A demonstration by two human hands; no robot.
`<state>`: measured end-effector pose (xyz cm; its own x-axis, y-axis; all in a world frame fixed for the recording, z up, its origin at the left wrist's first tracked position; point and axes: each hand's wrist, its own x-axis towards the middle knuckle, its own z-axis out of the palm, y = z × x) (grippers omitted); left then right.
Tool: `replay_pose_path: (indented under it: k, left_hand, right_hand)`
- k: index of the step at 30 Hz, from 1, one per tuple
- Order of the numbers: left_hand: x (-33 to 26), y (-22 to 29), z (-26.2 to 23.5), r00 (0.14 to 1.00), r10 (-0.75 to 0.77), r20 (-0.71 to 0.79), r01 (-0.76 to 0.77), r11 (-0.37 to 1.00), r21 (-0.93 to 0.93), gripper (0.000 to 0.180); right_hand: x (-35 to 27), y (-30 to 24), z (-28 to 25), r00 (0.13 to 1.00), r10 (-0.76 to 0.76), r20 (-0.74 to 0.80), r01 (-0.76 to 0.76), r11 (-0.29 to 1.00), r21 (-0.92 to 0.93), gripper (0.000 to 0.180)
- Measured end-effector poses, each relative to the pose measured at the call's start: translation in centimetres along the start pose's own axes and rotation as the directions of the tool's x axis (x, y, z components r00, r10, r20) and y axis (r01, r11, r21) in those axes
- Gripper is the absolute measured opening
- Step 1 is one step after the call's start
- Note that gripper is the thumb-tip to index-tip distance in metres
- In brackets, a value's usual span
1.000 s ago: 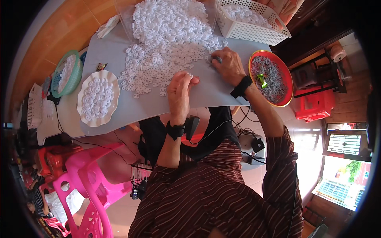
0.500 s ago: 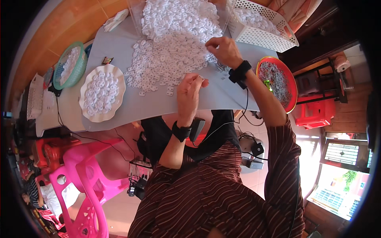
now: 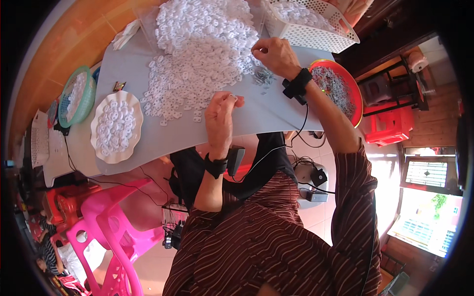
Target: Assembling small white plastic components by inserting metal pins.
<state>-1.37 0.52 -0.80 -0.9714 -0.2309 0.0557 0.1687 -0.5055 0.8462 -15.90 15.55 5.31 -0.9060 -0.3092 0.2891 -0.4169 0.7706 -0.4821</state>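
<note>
My left hand [image 3: 220,116] is above the table's near part, thumb and fingers pinched on a small white plastic piece that barely shows at the fingertips. Farther right, my right hand [image 3: 277,56] is closed, thumb against fingers, just above a little heap of small metal pieces [image 3: 264,76]. What its fingertips hold, if anything, is too small to make out. A large spread of flat white plastic pieces [image 3: 197,74] with holes lies left of and beyond my hands, rising into a bigger heap at the back.
The grey table [image 3: 163,135] also bears a scalloped plate [image 3: 137,140] of white pieces. Green basket [image 3: 89,101] stands left, white perforated basket [image 3: 323,37] back right. A red bowl [image 3: 358,93] of metal pieces sits right. Pink chair [image 3: 106,222] stands at left; a cable hangs by my right wrist.
The whole view has shifted and turned a little. My right hand sits farther right relative to the table, exposing more of the small metal heap. My left hand keeps its pinch.
</note>
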Motion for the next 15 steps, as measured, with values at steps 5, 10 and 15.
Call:
replay_pose_path:
  k: [5,10,15]
  left_hand:
    - [0.1,-0.1,0.2,1.000,0.000,0.013,0.000,1.000,-0.008,0.009]
    - [0.1,-0.1,0.2,1.000,0.008,0.027,-0.008,1.000,0.011,0.008]
    - [0.2,-0.2,0.1,0.999,0.004,0.041,-0.007,0.998,0.059,0.011]
  right_hand:
    - [-1.5,1.4,-1.6,0.992,0.079,0.097,-0.068,0.992,-0.106,0.015]
    - [-2.8,1.5,-1.1,0.992,0.003,0.126,0.002,0.999,-0.040,0.017]
    - [-4.1,0.9,-1.7,0.984,-0.073,0.163,0.071,0.997,0.019,0.018]
